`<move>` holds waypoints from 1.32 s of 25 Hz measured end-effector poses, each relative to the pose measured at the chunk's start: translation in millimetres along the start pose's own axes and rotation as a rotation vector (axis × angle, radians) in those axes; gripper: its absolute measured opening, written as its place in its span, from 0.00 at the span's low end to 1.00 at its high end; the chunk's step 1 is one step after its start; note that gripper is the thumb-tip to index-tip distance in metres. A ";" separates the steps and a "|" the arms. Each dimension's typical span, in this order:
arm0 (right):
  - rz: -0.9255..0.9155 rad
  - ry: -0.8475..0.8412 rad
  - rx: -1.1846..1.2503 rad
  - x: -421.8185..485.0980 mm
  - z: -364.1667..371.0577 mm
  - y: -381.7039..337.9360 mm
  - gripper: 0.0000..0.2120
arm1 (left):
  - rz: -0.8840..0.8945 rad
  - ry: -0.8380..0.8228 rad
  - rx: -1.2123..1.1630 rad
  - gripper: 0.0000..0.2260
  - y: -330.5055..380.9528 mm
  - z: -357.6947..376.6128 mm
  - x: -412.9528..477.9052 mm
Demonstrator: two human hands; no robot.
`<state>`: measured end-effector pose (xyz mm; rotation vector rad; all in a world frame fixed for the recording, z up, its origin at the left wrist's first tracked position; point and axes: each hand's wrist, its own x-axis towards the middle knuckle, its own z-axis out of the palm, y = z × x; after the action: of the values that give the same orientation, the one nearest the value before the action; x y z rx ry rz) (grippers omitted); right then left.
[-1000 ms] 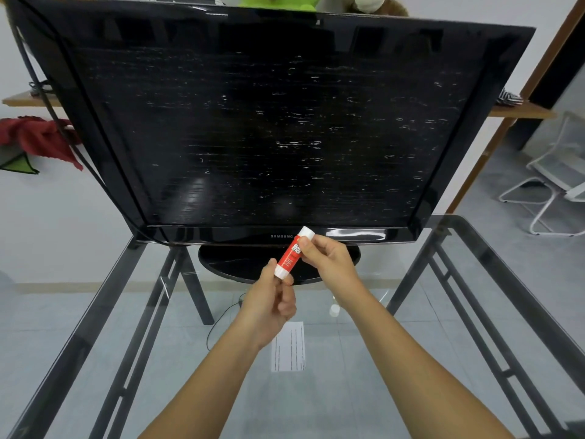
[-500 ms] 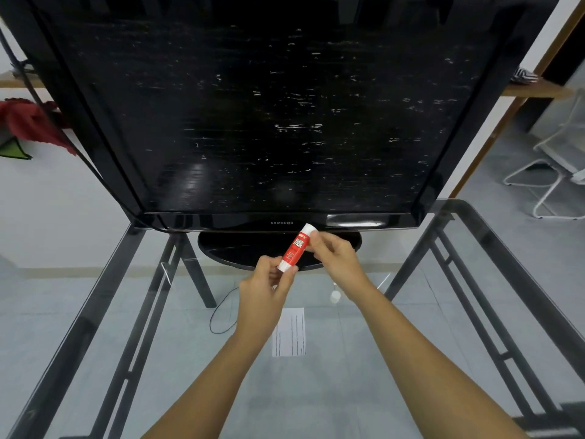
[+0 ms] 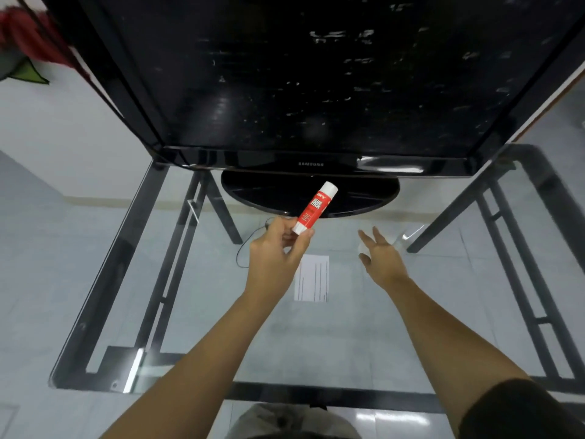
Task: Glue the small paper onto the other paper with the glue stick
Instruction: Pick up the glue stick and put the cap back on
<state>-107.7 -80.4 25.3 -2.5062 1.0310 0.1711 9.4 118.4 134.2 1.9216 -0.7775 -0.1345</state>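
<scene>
Since nothing is joined, progress: early; gluing remains.
Left hand: pinches glue stick base, mid-air.
Right hand: fingers spread, empty.
Lined paper: flat on glass table, between hands.
Small paper: perhaps the blurred white bit beside right hand.

Your left hand pinching the white lower end of the red glue stick, stick tilted up toward the black television, your right hand open with fingers spread, just right of the lined paper lying flat on the glass table
</scene>
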 end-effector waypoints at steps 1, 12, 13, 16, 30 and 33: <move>-0.001 -0.006 -0.038 2.1 4.3 1.0 0.27 | 0.001 -0.002 0.014 0.12 -2.7 -1.6 -3.1; -0.040 0.149 0.058 14.8 9.3 0.5 0.14 | 0.024 -0.019 0.056 0.13 -9.2 -16.6 -25.5; -0.049 0.182 0.192 13.4 2.8 -7.4 0.14 | 0.022 -0.023 0.067 0.14 -10.0 -17.1 -24.1; -0.109 0.288 0.590 -3.1 -35.0 -40.9 0.14 | 0.024 -0.036 0.073 0.15 -6.2 -19.7 -21.0; -0.370 0.274 1.103 -100.0 -122.6 -90.4 0.12 | 0.249 -0.100 0.057 0.15 21.0 -36.5 -19.2; -0.383 0.240 1.055 -103.1 -123.4 -91.6 0.12 | 0.285 -0.099 0.086 0.16 20.8 -41.4 -19.1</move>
<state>-123.5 -8.6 195.2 -1.6859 0.4713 -0.6365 2.1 155.6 167.1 1.8734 -1.1304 -0.0209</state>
